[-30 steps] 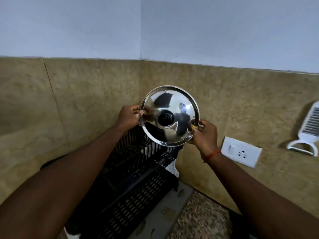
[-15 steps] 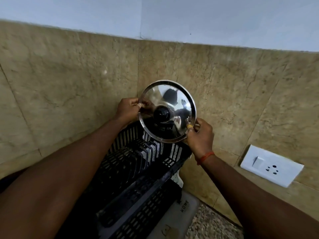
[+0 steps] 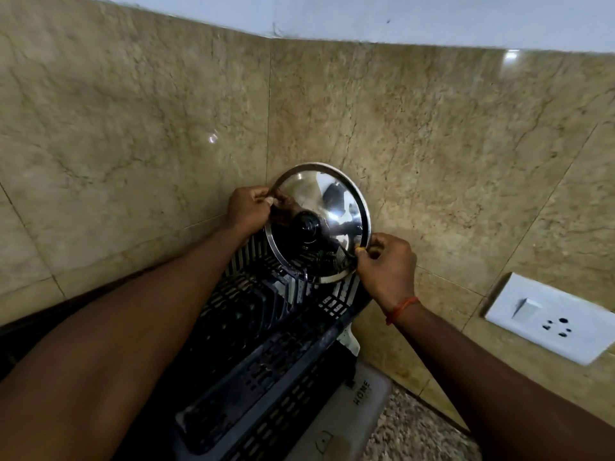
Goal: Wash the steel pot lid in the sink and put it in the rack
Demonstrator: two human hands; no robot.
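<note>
The shiny steel pot lid with a black knob stands nearly upright at the back of the black plastic dish rack, close to the tiled wall. Its lower rim sits among the rack's back slots. My left hand pinches the lid's upper left rim. My right hand, with a red thread on the wrist, pinches the lower right rim. The sink is out of view.
The rack stands in a corner of beige tiled walls. A white switch and socket plate is on the wall at the right. A pale tray marked HOME lies under the rack on a speckled stone counter.
Both hands have lowered the lid from above the rack down to its back slots. The view has tilted down and closer, and the white peeler on the right wall has left the view.
</note>
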